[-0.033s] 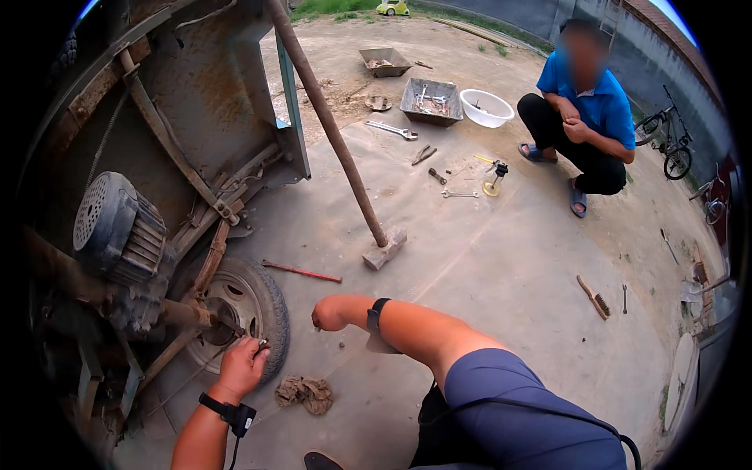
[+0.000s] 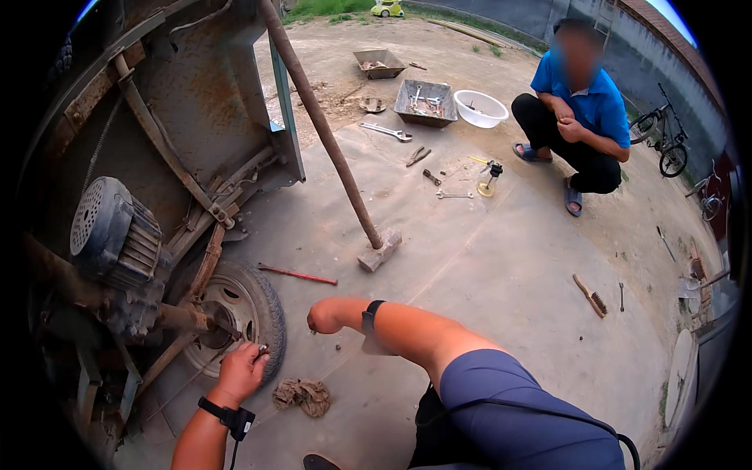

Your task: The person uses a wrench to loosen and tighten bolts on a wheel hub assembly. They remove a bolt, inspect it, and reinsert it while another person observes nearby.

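My left hand (image 2: 240,374) is closed, thumb and fingers pinching a small dark metal part (image 2: 264,349) whose kind I cannot make out. It is in front of the wheel (image 2: 274,313), near the rusty axle end (image 2: 223,327). To the right of the tire, my right hand (image 2: 324,316) is held above the concrete with its fingers curled closed. A tiny bit of something shows at its fingertips, too small to name. Below the hands lies a crumpled brown rag (image 2: 302,397). A red bar (image 2: 298,273) rests on the ground beyond them.
A long-handled sledgehammer (image 2: 379,251) stands head down, its shaft leaning on the tilted vehicle body (image 2: 211,70). A motor (image 2: 117,231) is at left. Farther off are an adjustable wrench (image 2: 386,131), pliers (image 2: 418,157), a tool tray (image 2: 427,117), a white basin (image 2: 481,119) and a squatting person (image 2: 583,102).
The view has shifted very slightly, so the surroundings appear a little farther left. Both hands keep the same closed pose.
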The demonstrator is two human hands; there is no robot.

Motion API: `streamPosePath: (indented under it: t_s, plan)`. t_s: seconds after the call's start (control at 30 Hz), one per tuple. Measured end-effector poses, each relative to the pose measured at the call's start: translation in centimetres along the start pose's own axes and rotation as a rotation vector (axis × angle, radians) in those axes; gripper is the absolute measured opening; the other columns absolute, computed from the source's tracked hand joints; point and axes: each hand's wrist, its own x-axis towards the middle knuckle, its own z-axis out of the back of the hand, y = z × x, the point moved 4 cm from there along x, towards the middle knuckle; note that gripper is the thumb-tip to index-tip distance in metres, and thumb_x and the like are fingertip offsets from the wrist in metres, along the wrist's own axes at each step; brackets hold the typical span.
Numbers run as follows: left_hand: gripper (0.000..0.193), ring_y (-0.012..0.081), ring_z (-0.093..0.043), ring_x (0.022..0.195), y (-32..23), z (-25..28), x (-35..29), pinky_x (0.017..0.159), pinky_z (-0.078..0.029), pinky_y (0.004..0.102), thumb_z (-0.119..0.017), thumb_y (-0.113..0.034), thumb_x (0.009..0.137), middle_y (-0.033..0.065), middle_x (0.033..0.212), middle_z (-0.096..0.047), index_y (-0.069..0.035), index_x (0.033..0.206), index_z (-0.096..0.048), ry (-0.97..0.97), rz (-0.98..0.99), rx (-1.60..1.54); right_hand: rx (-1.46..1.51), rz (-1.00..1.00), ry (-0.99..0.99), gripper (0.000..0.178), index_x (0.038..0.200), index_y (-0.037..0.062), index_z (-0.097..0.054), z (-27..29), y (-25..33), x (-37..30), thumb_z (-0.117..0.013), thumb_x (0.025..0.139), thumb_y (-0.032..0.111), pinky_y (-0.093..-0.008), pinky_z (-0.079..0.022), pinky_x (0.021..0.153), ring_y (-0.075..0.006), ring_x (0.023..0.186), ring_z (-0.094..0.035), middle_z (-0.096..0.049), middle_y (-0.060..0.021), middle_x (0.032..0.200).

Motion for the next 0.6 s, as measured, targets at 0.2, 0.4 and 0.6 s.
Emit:
streamPosePath:
  t_s: [0.2, 0.4, 0.6]
  plan:
    - [0.015, 0.0363, -0.065, 0.085, 1.2, -2.5, -1.0, 0.074, -0.052, 0.0447, -0.067, -0.02, 0.087, 0.0125, 0.091, -0.066, -0.008, 0.094, -0.067, 0.207, 0.002, 0.112, -0.045, 0.027, 0.038, 0.03, 0.11, 0.0139, -0.072, 0.2, -0.3, 0.0, -0.053, 0.087, 0.018, -0.0443, -0.051, 0.088, -0.0348, 0.104, -0.064, -0.07, -0.0122, 0.112]
    - [0.03, 0.0378, -0.065, 0.094, 6.1, -6.0, -3.8, 0.082, -0.051, 0.0472, -0.063, -0.036, 0.091, 0.0155, 0.1, -0.07, -0.01, 0.106, -0.068, 0.775, 0.173, 0.293, -0.043, 0.034, -0.013, 0.031, 0.112, 0.0132, -0.072, 0.0, -0.6, 0.0, -0.054, 0.087, 0.019, -0.0445, -0.051, 0.088, -0.0349, 0.105, -0.064, -0.07, -0.0126, 0.113]
    - [0.036, 0.0371, -0.065, 0.099, 7.0, -5.6, -4.1, 0.085, -0.051, 0.047, -0.061, -0.039, 0.092, 0.0149, 0.103, -0.071, -0.012, 0.115, -0.066, 0.812, 0.255, 0.31, -0.03, 0.012, 0.017, 0.031, 0.113, 0.0136, -0.072, 0.6, 0.0, -0.6, -0.054, 0.088, 0.02, -0.0448, -0.051, 0.088, -0.0349, 0.106, -0.064, -0.07, -0.0129, 0.113]
